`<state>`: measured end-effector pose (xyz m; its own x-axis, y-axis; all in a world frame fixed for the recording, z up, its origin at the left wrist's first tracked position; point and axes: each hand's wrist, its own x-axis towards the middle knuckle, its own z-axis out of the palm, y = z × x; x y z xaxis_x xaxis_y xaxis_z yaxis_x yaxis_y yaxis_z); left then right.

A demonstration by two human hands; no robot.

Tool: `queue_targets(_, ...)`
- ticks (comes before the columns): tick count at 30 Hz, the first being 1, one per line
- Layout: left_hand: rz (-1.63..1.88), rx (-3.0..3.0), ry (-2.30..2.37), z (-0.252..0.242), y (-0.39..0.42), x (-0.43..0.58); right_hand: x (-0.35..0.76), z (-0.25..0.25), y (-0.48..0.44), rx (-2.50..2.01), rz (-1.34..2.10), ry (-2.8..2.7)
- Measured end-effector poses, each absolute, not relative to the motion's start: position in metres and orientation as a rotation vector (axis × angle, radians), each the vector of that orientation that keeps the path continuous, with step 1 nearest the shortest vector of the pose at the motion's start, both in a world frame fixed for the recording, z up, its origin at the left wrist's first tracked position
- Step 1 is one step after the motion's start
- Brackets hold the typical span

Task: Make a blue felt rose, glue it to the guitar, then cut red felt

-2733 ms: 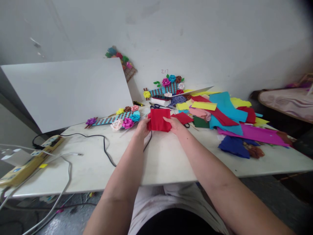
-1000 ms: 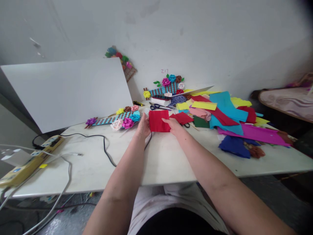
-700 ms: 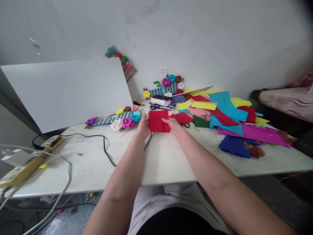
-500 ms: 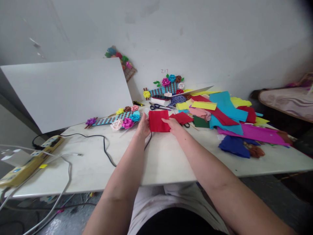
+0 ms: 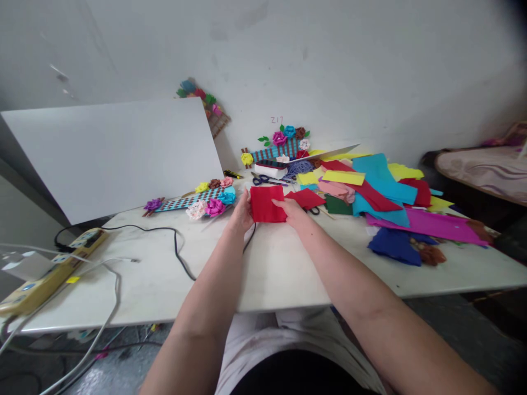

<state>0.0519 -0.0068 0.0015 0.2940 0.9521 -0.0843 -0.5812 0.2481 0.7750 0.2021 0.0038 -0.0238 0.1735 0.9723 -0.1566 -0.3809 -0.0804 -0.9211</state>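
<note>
Both of my hands hold a red, roughly square sheet [image 5: 267,204], which looks like crepe paper, above the middle of the table. Gripping its left edge is my left hand [image 5: 244,213], with the fingers partly hidden behind the sheet. On the right edge, my right hand [image 5: 291,210] pinches it, thumb on the front face. More red paper [image 5: 307,198] lies just behind and right of my right hand, partly over a pair of scissors whose dark handle [image 5: 315,210] shows. Left of my hands lies a blue-and-brown woven panel [image 5: 189,199] with paper flowers.
Coloured paper sheets [image 5: 382,178] are heaped on the right of the white table [image 5: 284,280]. Dark-handled scissors [image 5: 262,179] and a box cutter [image 5: 233,174] lie at the back. A white board [image 5: 115,159] leans at the left, near a power strip [image 5: 53,269] with cables.
</note>
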Motion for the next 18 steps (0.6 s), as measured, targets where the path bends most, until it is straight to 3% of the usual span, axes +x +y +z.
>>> queue_targets(18, 1.194, 0.759, 0.697, -0.0024, -0.0062, 0.0556, 0.2037, -0.0267, 0.0042, -1.071, 1.297, -0.844)
